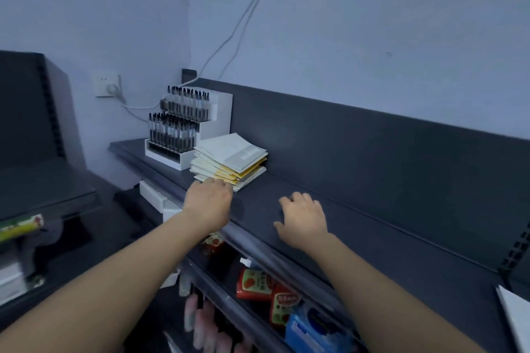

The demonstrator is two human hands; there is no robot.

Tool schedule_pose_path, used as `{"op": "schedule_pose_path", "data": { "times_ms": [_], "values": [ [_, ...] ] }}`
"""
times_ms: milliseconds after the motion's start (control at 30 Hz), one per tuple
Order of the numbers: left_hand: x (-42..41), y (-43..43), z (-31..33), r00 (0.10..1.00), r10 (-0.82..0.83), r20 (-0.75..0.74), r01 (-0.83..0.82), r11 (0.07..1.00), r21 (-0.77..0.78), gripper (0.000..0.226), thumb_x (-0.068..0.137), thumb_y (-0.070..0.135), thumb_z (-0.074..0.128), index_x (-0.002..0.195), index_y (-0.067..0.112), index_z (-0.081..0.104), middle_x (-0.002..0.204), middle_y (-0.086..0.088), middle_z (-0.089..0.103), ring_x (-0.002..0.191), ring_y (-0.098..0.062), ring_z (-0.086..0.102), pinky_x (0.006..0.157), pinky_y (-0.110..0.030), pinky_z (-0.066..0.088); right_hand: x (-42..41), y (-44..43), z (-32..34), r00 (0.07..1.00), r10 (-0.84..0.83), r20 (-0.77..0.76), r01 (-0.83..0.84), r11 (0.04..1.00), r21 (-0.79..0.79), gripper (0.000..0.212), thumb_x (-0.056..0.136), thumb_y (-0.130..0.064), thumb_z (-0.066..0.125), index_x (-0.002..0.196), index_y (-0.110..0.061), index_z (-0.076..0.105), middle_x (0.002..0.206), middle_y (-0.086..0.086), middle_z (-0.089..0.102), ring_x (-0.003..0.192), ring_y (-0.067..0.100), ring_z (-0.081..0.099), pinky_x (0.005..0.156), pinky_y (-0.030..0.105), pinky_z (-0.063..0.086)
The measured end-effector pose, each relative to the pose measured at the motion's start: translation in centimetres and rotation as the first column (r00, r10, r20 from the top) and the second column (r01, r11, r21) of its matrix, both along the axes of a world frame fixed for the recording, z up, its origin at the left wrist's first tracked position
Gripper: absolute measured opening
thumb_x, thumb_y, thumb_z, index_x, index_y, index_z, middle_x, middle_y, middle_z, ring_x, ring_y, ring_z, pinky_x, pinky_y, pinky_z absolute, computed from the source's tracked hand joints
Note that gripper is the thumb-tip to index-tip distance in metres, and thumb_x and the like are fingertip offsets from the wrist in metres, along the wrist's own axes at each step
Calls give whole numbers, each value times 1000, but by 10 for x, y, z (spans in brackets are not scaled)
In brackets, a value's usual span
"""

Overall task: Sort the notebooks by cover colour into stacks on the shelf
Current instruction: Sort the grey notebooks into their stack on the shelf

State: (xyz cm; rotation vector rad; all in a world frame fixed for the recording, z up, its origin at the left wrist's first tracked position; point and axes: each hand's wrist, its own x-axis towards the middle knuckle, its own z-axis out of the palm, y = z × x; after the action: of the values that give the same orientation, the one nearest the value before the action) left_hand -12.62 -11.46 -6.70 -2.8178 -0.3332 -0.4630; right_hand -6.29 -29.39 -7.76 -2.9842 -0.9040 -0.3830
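Tugging the fanned notebooks (229, 156) by their near corner could spill them over the shelf's (372, 223) front edge, which they sit close to at its left end. Your left hand (209, 200) is at that corner, though whether it grips cannot be told, and your right hand (301, 218) rests loose and empty on the shelf. The notebooks lie skewed, one corner pointing frontward, with the long axis apparently diagonal.

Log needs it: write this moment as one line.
left hand: at notebook stack edge | right hand: on shelf | stack: colours mixed

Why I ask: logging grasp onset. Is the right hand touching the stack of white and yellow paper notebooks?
Apart. The head view shows bare dark grey shelf between the right hand and the stack of white and yellow paper notebooks.
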Motion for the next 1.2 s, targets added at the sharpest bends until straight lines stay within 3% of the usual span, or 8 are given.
{"op": "schedule_pose_path", "data": {
  "times_ms": [333, 600, 833, 967, 1200],
  "values": [
    [43, 87, 4, 1000, -8, -3, 8, 1000, -16, 30, 94, 29, 49, 120, 14, 51, 120, -5, 56, 115, -24, 51, 89, -34, 42, 46, 95, -2, 999, 0, -41, 2, 999, 37, 50, 91, -44, 54, 133, -18, 45, 131, 5, 48, 122, 24, 41, 101, 37, 35],
    [102, 125, 13, 998, 5, 59, -3, 1000, -29, 30, 97, 30, 44, 121, 13, 51, 120, -6, 56, 113, -25, 52, 86, -36, 43, 111, 142, -1, 995, 5, -99, 9, 991, 133, 45, 89, -51, 53, 120, -19, 50, 127, 4, 52, 118, 25, 43, 95, 37, 38],
    [158, 145, 20, 998, 50, 29, -47, 994, -95, 34, 99, 33, 40, 124, 11, 48, 125, -8, 52, 116, -26, 49, 89, -37, 42, 160, 167, -4, 963, 34, -268, 14, 984, 177, 70, 75, -72, 55, 120, -20, 41, 125, 6, 54, 117, 28, 48, 88, 40, 38],
    [183, 157, 17, 997, 72, -15, -74, 979, -192, 40, 101, 36, 36, 128, 8, 44, 127, -11, 49, 118, -29, 47, 91, -40, 42, 173, 178, -3, 959, 54, -277, -11, 988, 154, 66, 74, -74, 54, 113, -21, 46, 120, 6, 55, 114, 27, 48, 87, 39, 39],
    [198, 177, 15, 983, 182, 35, -162, 934, -318, 57, 99, 47, 39, 133, 2, 39, 132, -17, 42, 122, -32, 44, 95, -41, 43, 181, 196, 3, 932, 172, -318, -105, 970, 217, 67, 88, -58, 53, 144, -27, 36, 140, 6, 41, 134, 25, 34, 103, 37, 31]
  ]
}}
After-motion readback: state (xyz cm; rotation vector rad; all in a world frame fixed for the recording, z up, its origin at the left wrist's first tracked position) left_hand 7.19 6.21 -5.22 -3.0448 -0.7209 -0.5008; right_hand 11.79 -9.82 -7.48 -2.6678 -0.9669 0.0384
